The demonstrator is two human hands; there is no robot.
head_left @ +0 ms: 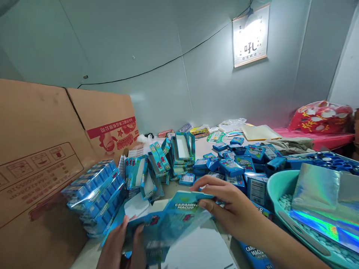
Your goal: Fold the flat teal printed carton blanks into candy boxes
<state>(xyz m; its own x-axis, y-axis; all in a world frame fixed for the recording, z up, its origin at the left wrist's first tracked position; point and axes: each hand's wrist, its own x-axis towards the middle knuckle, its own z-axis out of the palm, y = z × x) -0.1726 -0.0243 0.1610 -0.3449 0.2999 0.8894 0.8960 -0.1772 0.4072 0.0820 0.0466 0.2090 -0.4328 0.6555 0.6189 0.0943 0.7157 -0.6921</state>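
Both my hands hold a flat blue "Caramelo Macizo" carton just in front of me. My left hand grips its lower end from underneath, fingers closed on the card. At the carton's upper right edge my right hand pinches it with thumb and fingers. The carton is blurred by motion. Behind it the table carries a heap of small blue boxes and several open blue display cartons.
A shrink-wrapped stack of blue boxes sits at left against a big brown cardboard box. At right a teal basin holds pale candies and shiny holographic bags. A red bag lies far right.
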